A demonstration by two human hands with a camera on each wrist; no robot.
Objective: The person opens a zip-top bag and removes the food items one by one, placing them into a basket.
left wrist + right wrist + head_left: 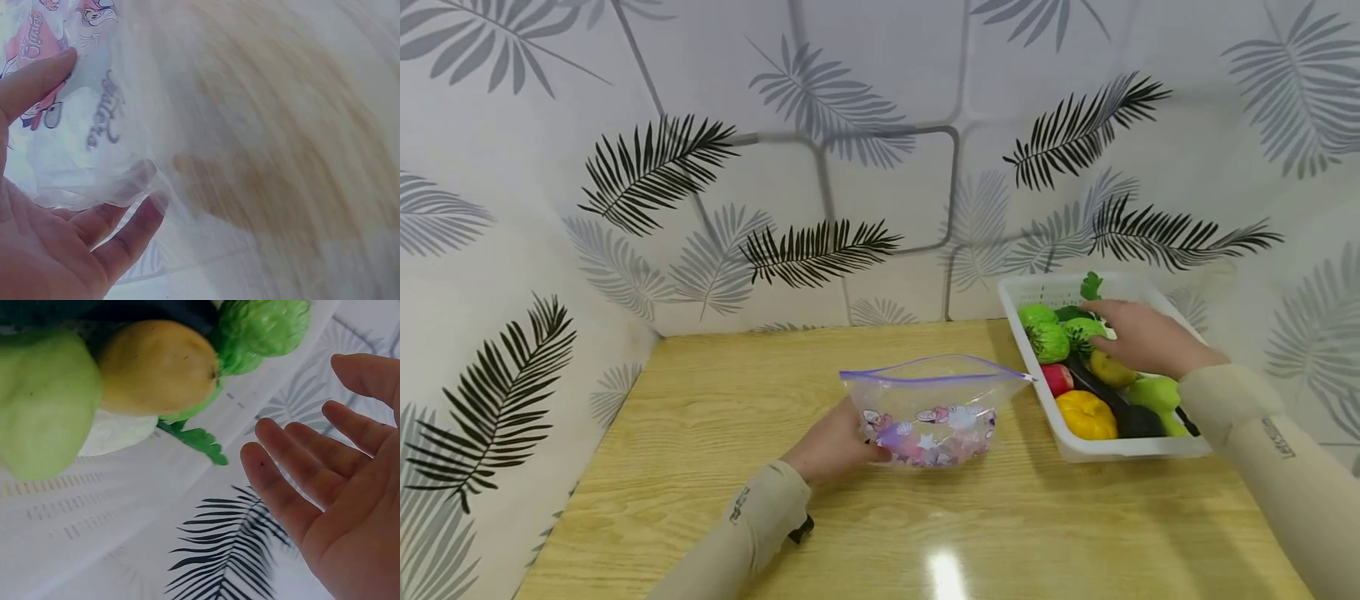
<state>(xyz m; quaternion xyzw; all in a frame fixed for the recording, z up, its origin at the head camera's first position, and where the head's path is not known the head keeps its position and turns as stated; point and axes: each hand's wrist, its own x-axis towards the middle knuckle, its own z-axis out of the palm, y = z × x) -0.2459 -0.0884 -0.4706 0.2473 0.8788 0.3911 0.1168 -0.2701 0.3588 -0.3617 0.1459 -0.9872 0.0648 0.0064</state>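
Note:
A clear zip bag (928, 417) with a purple seal and pink printed pattern stands on the wooden table, its mouth parted. My left hand (842, 442) holds it by the left side; in the left wrist view the thumb (44, 78) lies on the front and fingers (128, 234) are behind the film. Over the white basket (1060, 437) hovers my right hand (1138, 333), fingers spread and holding nothing. Under and around it lie a yellow-brown mango-like fruit (159, 369), a green pear-like fruit (47, 403), bumpy green produce (1047, 340) and a green leaf (197, 442).
Also in the basket are a yellow pumpkin (1086, 415), a dark eggplant (1097, 383) and a red piece (1057, 379). The table (722, 408) meets a leaf-patterned cloth (865, 192) at the back. The basket stands at the right, close to the cloth.

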